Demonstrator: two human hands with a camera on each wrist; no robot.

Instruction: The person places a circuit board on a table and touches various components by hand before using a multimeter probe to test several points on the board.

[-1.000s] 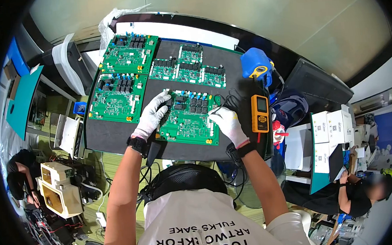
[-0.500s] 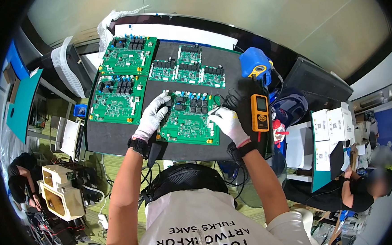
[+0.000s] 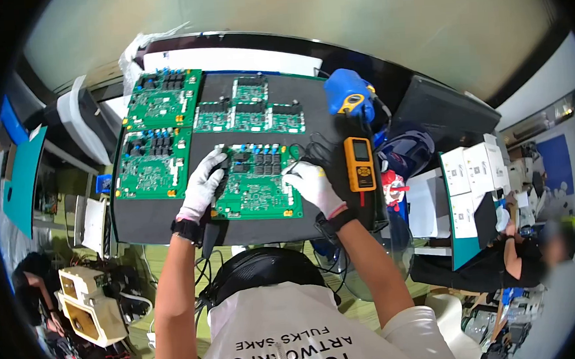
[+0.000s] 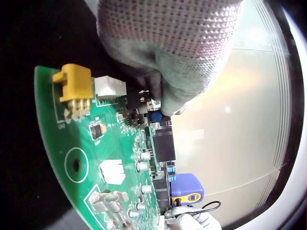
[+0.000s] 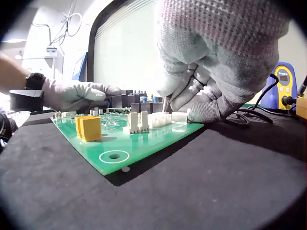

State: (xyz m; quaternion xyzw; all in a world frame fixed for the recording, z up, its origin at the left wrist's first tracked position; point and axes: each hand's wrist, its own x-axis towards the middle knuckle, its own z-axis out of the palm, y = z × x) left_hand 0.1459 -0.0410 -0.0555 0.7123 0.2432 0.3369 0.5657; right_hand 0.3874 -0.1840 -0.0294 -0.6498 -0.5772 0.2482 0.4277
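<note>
The green rectangular circuit board (image 3: 255,181) lies near the middle of the black mat (image 3: 151,217). The gloved left hand (image 3: 201,185) rests on its left edge with fairly straight fingers, gripping nothing. The gloved right hand (image 3: 309,185) pinches a thin metal probe (image 5: 164,104) at the board's right edge, beside white connectors (image 5: 136,122). An orange handheld meter (image 3: 359,164) lies just right.

Green circuit board (image 3: 255,188), densely populated; lies component side up near the black mat's (image 3: 151,217) front edge.
</note>
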